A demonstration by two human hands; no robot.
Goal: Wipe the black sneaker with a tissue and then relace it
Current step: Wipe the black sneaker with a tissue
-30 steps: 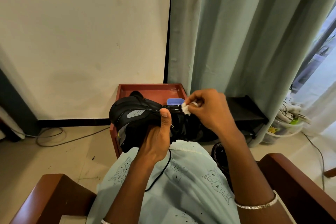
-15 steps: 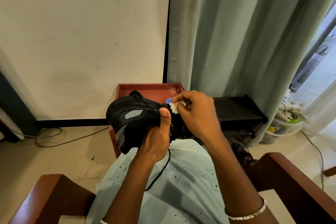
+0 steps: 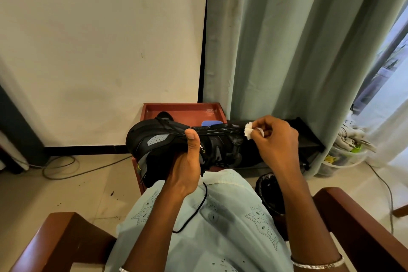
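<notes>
Behind the raised shoe, a red tray (image 3: pixel 154 110) held a blue object (image 3: pixel 210 123), largely hidden, while a clear tub (image 3: pixel 344 160) by the curtain (image 3: pixel 287 51) held bundled cloth. Seated in a wooden armchair (image 3: pixel 362 227), the person gripped the black sneaker (image 3: pixel 159 146) from below in the left hand (image 3: pixel 184 172), thumb pressed on its upper edge, a loose lace (image 3: pixel 198 207) trailing onto the lap. The right hand (image 3: pixel 273 141) pinched a crumpled white tissue (image 3: pixel 249 130) between thumb and fingertips at the shoe's right end. Half a second before, the tissue had been beside the left thumb; it had since moved rightward along the shoe.
</notes>
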